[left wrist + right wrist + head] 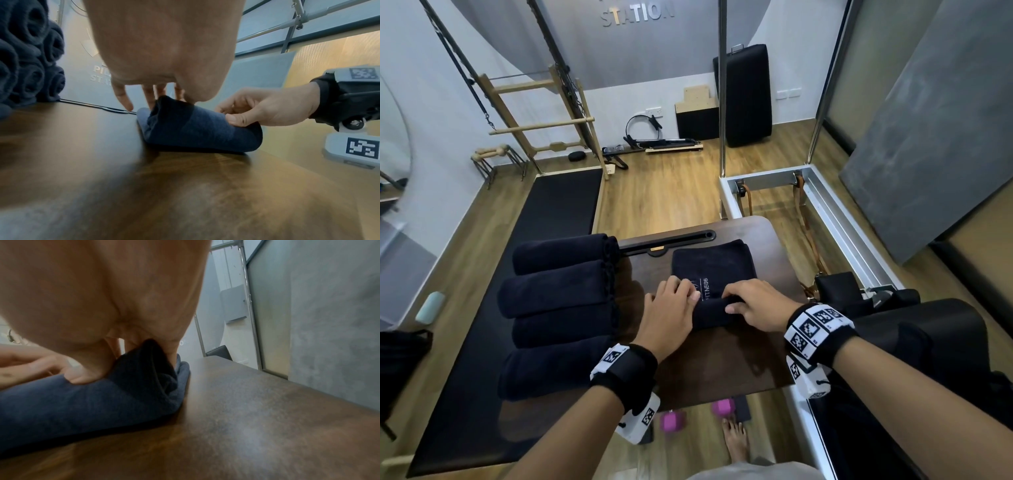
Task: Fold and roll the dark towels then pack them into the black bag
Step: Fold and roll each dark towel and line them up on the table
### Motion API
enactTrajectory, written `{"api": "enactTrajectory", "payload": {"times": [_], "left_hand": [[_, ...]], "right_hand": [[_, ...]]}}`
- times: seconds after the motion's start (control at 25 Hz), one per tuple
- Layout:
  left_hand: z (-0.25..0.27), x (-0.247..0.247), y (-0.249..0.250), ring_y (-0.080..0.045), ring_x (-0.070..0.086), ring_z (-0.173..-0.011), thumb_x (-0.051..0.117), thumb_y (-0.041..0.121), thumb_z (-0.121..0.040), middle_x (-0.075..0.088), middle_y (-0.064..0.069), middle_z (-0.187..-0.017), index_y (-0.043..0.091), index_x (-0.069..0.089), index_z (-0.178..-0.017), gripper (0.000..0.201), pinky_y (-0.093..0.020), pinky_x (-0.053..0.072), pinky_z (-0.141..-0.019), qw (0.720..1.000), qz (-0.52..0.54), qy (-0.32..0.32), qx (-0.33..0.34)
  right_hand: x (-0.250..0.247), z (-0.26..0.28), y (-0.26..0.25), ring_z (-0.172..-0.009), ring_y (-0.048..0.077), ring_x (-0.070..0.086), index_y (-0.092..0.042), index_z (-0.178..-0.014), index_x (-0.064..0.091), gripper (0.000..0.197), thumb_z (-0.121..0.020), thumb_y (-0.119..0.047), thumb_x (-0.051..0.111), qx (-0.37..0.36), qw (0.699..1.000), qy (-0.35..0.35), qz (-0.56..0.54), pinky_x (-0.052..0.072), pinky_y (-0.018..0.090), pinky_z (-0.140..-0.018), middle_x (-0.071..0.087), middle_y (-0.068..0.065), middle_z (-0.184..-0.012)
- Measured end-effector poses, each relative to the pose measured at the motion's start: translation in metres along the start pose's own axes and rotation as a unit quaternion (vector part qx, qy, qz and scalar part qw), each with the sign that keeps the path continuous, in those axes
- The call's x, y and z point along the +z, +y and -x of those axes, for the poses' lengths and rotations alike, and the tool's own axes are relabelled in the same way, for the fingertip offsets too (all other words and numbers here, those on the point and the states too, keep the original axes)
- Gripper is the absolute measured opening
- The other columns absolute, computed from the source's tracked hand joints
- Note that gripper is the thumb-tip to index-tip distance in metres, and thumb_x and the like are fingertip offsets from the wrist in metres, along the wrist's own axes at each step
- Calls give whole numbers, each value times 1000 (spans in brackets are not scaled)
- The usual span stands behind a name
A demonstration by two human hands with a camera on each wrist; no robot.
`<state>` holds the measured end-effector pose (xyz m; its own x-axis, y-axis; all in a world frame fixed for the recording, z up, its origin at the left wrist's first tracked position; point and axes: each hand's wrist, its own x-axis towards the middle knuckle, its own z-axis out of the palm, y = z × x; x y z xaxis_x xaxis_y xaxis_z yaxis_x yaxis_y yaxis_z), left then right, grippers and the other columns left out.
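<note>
My left hand [671, 311] and right hand [753, 305] grip the towel [714, 270], rolling its near end on the table [739, 363]. Next I should roll evenly toward the far edge.

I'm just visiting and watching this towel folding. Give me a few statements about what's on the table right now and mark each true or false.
1. Both hands are on the same towel. True: the left hand and the right hand grip the rolled near end of the dark towel.
2. The towel is rolled up completely. False: only its near end is rolled; the rest lies flat on the wooden table.
3. Four rolled towels lie at the table's left side. True.
4. The towel bears no lettering. False: white letters show on it.
5. A pink dumbbell lies on the table. False: it is on the floor below.
</note>
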<state>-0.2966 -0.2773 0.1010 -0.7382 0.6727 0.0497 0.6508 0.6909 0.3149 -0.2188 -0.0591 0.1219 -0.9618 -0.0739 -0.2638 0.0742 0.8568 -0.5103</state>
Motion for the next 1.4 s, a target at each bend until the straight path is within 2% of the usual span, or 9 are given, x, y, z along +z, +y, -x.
{"api": "enactTrajectory", "payload": {"times": [0.12, 0.28, 0.44, 0.68, 0.8, 0.88, 1.08, 1.2, 1.4], "left_hand": [[-5, -4, -10, -9, 42, -114, 44, 73, -98, 49, 16, -120, 35, 59, -123, 47, -41, 37, -94, 998, -9, -47, 28], [-25, 2, -14, -12, 44, -118, 46, 61, -104, 54, 18, -117, 32, 62, -131, 43, -48, 30, -103, 996, 12, -90, -9], [-49, 3, -11, -16, 46, -116, 35, 51, -111, 60, 13, -100, 30, 63, -108, 36, -45, 21, -97, 991, 61, -102, -59], [-52, 7, -18, -9, 44, -115, 35, 63, -106, 52, 15, -116, 38, 51, -116, 30, -44, 29, -100, 995, 71, -4, -73], [-59, 6, -23, -10, 39, -128, 47, 62, -102, 47, 16, -129, 41, 52, -134, 39, -47, 26, -107, 985, 132, -21, -106], [-66, 8, -23, -14, 39, -136, 52, 60, -100, 48, 14, -139, 40, 44, -143, 48, -50, 24, -111, 974, 178, -30, -133], [-84, 11, -24, -18, 46, -135, 51, 74, -94, 47, 9, -138, 42, 36, -145, 62, -51, 28, -111, 961, 201, 2, -189], [-96, 11, -20, -21, 48, -132, 45, 87, -88, 46, 9, -130, 42, 45, -133, 64, -53, 30, -113, 951, 205, -17, -230], [-118, 8, -23, -27, 43, -142, 23, 94, -83, 50, 1, -146, 33, 53, -138, 87, -57, 28, -117, 934, 206, -51, -289]], "right_hand": [[-3, -12, 9, -106, 22, 57, -13, -118, 71, 24, -106, -29, 57, 19, 999, 14, -25, 47, 43, -100, 50, 0, -115], [1, -12, 11, -100, 14, 57, -30, -113, 55, 18, -102, -43, 59, 4, 993, 105, -43, 50, 39, -89, 54, -12, -105], [0, -13, 17, -112, 8, 44, -29, -124, 56, 62, -83, -77, 57, -44, 984, 104, 137, 40, 33, -97, 48, -13, -121], [-16, -43, 20, -105, 17, 62, -26, -118, 60, 24, -102, -45, 56, -13, 997, 52, 64, 47, 41, -96, 67, -5, -110], [-28, -54, 22, -91, 21, 66, -34, -116, 42, 14, -106, -35, 51, 18, 997, 21, -74, 56, 46, -83, 69, 1, -103], [-27, -59, 26, -87, 20, 65, -34, -110, 40, 10, -107, -37, 48, 10, 997, 33, -68, 56, 49, -80, 68, 0, -99], [-26, -60, 39, -110, 8, 50, -33, -118, 59, 69, -76, -87, 60, -27, 997, 66, -12, 50, 31, -90, 44, -14, -121], [-37, -69, 50, -123, 9, 40, -28, -123, 72, 60, -85, -73, 64, -11, 997, 82, 3, 42, 38, -102, 43, -10, -127], [-42, -85, 58, -117, 17, 53, -28, -121, 68, 54, -100, -69, 42, 57, 995, 75, -19, 45, 47, -99, 54, -10, -117]]}}
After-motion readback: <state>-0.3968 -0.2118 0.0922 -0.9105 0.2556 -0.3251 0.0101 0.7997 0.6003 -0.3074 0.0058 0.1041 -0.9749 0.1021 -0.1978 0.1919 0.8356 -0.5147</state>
